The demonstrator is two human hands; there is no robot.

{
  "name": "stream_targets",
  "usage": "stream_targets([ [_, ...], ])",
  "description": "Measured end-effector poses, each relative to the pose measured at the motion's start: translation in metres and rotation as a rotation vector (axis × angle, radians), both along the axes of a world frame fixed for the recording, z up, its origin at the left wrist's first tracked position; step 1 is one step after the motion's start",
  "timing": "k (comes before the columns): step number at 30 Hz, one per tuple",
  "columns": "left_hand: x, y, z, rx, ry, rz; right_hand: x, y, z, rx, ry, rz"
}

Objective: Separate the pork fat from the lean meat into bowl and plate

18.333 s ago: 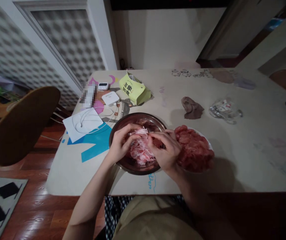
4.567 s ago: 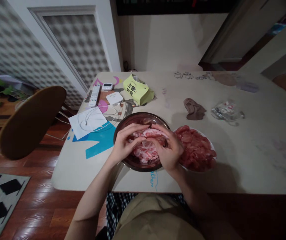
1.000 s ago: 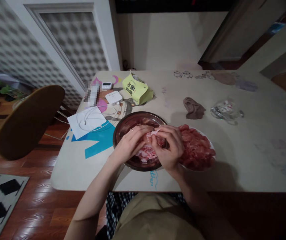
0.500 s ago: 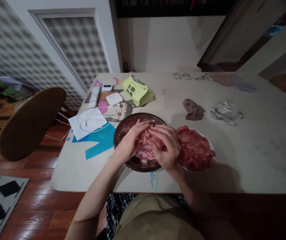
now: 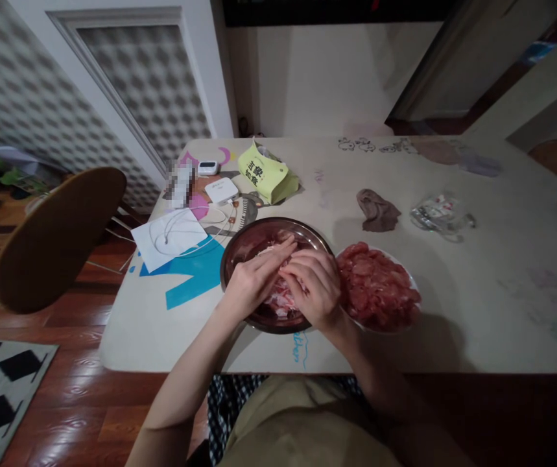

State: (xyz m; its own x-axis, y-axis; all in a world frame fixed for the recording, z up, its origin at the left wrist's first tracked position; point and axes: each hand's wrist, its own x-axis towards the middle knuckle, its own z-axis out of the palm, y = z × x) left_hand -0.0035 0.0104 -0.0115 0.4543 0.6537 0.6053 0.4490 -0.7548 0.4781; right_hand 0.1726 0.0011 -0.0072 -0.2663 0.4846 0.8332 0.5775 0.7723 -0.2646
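A dark metal bowl near the table's front edge holds pale pink sliced meat. Both my hands are down in it. My left hand lies on the meat with fingers bent over it. My right hand is curled, its fingers closed on a piece of the meat. Right of the bowl, touching it, a white plate carries a heap of red meat slices.
A brown cloth and a crumpled clear wrapper lie behind the plate. A yellow-green bag, white devices, a cable and paper sit at the back left. A wooden chair stands left of the table.
Both hands have sunk lower into the bowl and drawn closer together over the sliced meat; earlier they held a slice up above the pile.
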Motion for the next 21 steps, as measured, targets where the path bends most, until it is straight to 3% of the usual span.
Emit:
stream_targets([
  [11,0.001,-0.005,0.007,0.01,-0.105,0.005,0.002,-0.002,-0.002,0.022,0.041,-0.177],
  [17,0.0,-0.007,0.005,-0.07,-0.168,0.119,0.002,0.0,0.006,-0.077,0.092,-0.06],
  [21,0.0,-0.008,0.006,-0.057,-0.148,0.13,0.0,-0.001,0.007,-0.059,0.128,-0.078],
])
